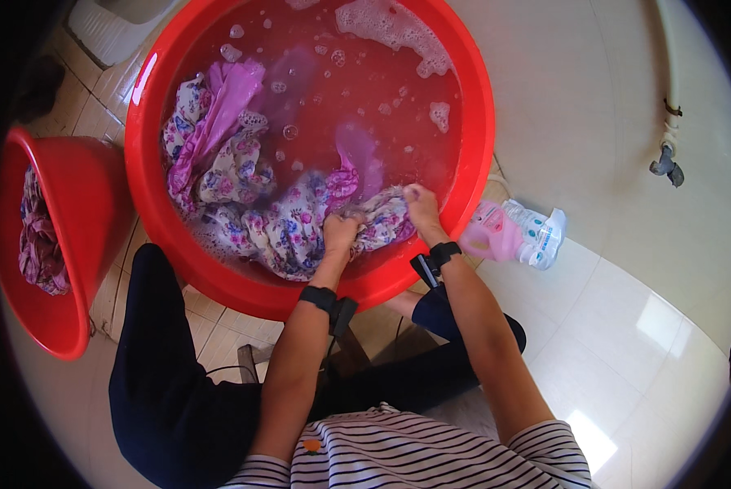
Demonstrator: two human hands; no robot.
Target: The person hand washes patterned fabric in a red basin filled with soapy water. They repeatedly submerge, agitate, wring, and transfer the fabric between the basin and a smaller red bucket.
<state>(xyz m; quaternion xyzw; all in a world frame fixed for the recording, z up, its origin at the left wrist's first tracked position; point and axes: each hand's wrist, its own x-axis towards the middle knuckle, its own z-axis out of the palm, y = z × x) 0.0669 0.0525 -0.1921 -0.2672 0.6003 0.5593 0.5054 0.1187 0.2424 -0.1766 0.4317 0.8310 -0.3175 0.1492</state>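
Note:
A large red plastic tub (134, 143) holds soapy water with foam patches. In it lies a wet, bunched white cloth with a pink and blue flower print (289, 229), with pink fabric (228, 107) along parts of it. My left hand (342, 233) grips the cloth near the tub's near side. Closer to the right wall, my right hand (422, 206) is closed on the cloth's right end. The stretch between my hands is bunched and lies at the water's surface. Part of the pink fabric is under water. Both wrists wear black straps with small devices.
At the left, a tipped red bucket (93, 202) holds crumpled pinkish cloth (42, 244). Right of the tub are a pink plastic bottle (492, 231) and a white and clear pack (539, 235). A tap (667, 165) hangs from a pipe at upper right. My knees flank the tub's near side.

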